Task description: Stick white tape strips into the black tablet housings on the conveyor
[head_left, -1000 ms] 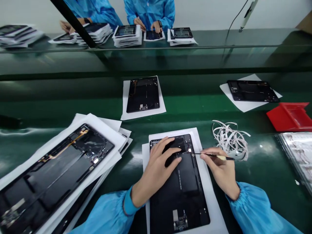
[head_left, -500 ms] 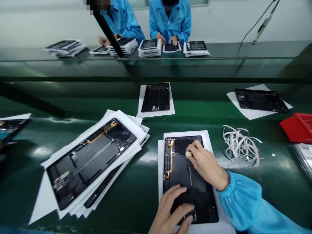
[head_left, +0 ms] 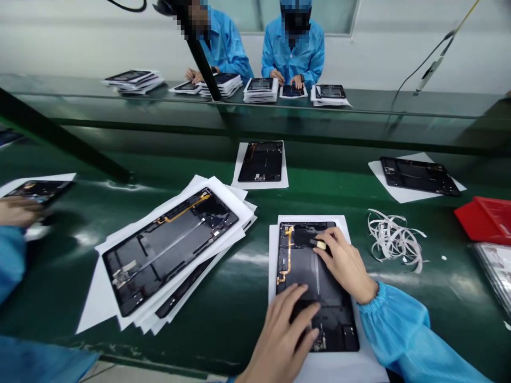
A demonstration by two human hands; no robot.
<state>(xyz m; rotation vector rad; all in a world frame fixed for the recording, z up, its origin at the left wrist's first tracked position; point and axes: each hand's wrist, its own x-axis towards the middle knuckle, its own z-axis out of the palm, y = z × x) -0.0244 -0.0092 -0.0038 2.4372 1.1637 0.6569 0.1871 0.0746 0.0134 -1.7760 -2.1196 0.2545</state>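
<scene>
A black tablet back panel (head_left: 307, 276) with a yellow flex cable lies on white paper (head_left: 275, 250) in front of me. My left hand (head_left: 285, 338) lies flat on the panel's near end, fingers stretched out. My right hand (head_left: 345, 263) rests on the panel's far right part, fingers pinched round a thin tool with a pale tip (head_left: 320, 244) that touches the panel.
A fanned stack of panels on paper (head_left: 171, 244) lies to the left. Single panels lie on the belt further back (head_left: 261, 162) and at the right (head_left: 417, 175). White strips (head_left: 393, 239), a red tray (head_left: 485, 218). Another person's hand (head_left: 16, 210) at left; two people beyond.
My left hand slid from the panel's far part to its near end. My right hand moved left onto the panel with the tool. The view lifted.
</scene>
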